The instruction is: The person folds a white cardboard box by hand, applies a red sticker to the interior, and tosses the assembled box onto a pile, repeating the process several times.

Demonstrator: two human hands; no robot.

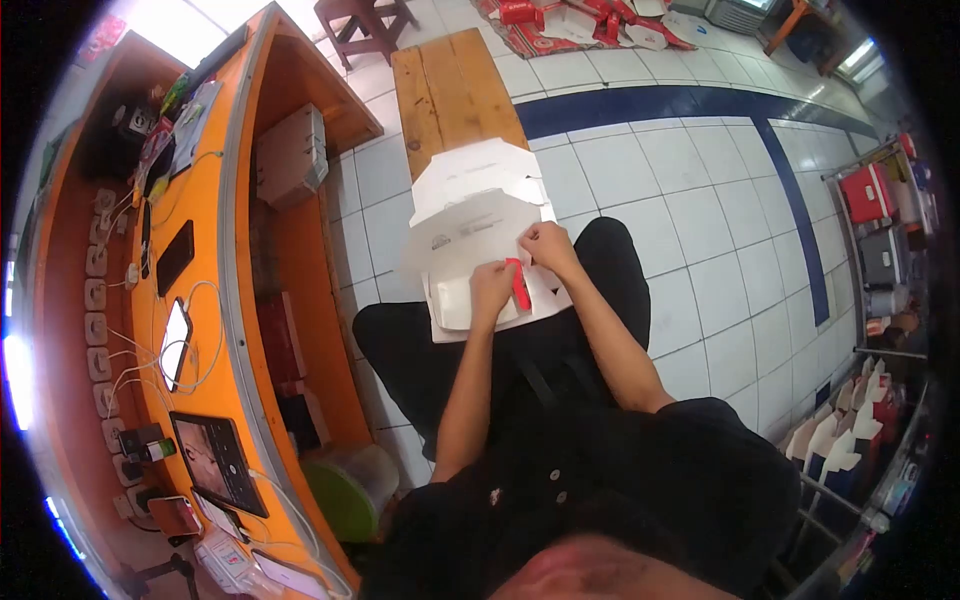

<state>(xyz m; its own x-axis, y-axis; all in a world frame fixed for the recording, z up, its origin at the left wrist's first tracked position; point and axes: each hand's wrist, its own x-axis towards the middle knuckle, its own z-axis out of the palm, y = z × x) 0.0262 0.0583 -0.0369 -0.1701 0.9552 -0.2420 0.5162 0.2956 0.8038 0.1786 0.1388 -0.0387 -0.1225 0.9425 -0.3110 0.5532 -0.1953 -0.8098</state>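
A partly folded cardboard box (pixel 470 235), white inside, lies in front of my lap on the end of a wooden bench (pixel 455 90). One of its panels stands raised and carries small dark print. My left hand (pixel 490 288) is closed on the near part of the box, beside a narrow red flap (pixel 519 284). At the right edge, my right hand (pixel 548 247) pinches the cardboard with bent fingers. More white cardboard (pixel 475 165) lies flat beneath and beyond the box.
An orange counter (pixel 215 230) on the left carries phones, a tablet (pixel 215 462) and cables. A green bin (pixel 340 500) stands below it. Red and white cardboard pieces (pixel 600 20) lie on the far floor. Folded cartons (pixel 840 430) fill a rack at right.
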